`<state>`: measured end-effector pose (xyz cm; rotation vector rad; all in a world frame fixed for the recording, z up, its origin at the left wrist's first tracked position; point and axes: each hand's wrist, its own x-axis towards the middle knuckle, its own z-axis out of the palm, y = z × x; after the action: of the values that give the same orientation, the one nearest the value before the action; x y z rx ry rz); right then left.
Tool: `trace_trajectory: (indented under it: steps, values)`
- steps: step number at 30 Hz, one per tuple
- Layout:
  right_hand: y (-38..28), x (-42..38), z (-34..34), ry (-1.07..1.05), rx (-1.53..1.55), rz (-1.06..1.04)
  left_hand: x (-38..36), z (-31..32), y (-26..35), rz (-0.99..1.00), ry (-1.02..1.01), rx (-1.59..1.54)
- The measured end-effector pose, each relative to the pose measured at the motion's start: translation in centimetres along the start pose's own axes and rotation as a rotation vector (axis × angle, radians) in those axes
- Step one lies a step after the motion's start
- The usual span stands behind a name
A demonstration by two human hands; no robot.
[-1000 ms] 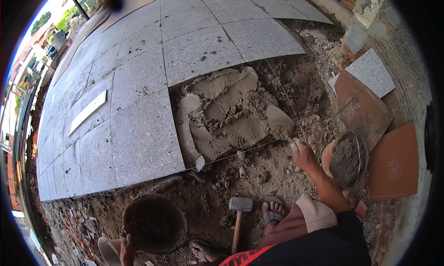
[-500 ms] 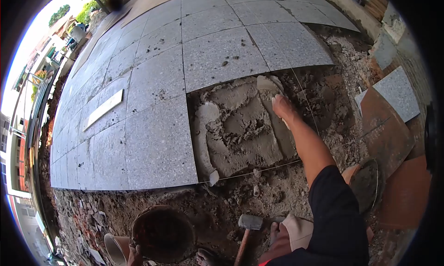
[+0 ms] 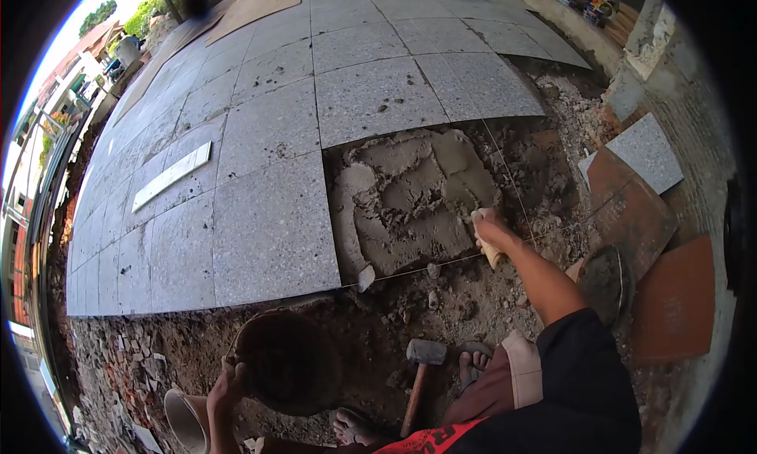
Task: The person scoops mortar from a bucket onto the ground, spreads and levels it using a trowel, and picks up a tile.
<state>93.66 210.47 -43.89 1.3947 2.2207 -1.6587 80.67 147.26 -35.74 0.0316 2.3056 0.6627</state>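
Observation:
My right hand is closed around the handle of a trowel, whose blade lies on the wet mortar near its right side. The mortar bed has ridges and a rough hollow in its middle. My left hand grips the rim of a dark round bucket at the lower left. A taut string runs along the front edge of the mortar. Grey speckled tiles border the bed at the left and back.
A mallet lies on the soil by my feet. Beside my left forearm is a pale bucket. At the right are another bucket, brown tiles and a loose grey tile. A white strip rests on the laid tiles.
My right hand has drawn the trowel toward me from the back of the mortar, leaving a smoother patch. My left hand and the dark bucket show more fully, and the view has shifted slightly.

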Motion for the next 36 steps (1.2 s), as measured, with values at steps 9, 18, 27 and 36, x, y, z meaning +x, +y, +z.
trace_trajectory:
  steps: [9,18,27,36]
  values:
    - [2.0,0.0,3.9,-0.128,-0.877,-0.643,-1.2,-0.2,-1.7,0.054,0.040,-0.350]
    - [2.0,-10.1,-3.7,-0.074,-0.602,-0.388,-7.6,3.9,-8.4,-0.193,0.400,-0.770]
    - [-9.7,-19.2,11.3,-0.680,-1.215,-0.961,-4.5,5.1,0.5,0.354,0.370,-0.321]
    - [-6.1,-15.7,27.5,-0.862,-1.390,-1.386,-3.5,5.7,3.7,0.332,0.337,-0.235]
